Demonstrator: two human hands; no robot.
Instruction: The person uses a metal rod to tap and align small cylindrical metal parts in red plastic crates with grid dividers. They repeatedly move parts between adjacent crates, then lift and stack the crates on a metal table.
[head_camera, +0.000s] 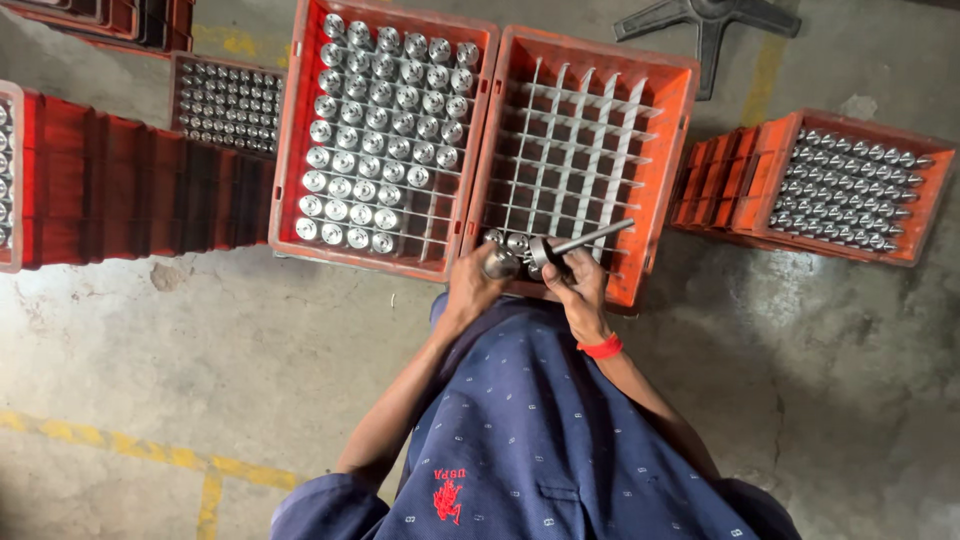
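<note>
Grey concrete floor (200, 330) is being occupied by red crates. A flanged metal shaft (575, 243) is being gripped by the right hand (577, 285), fingers closed round its disc end, over the near edge of the gridded crate (585, 150). A short metal cylinder (499, 263) is being clasped by the left hand (472, 285). A crate of finished parts (385, 135) is being kept just beside.
</note>
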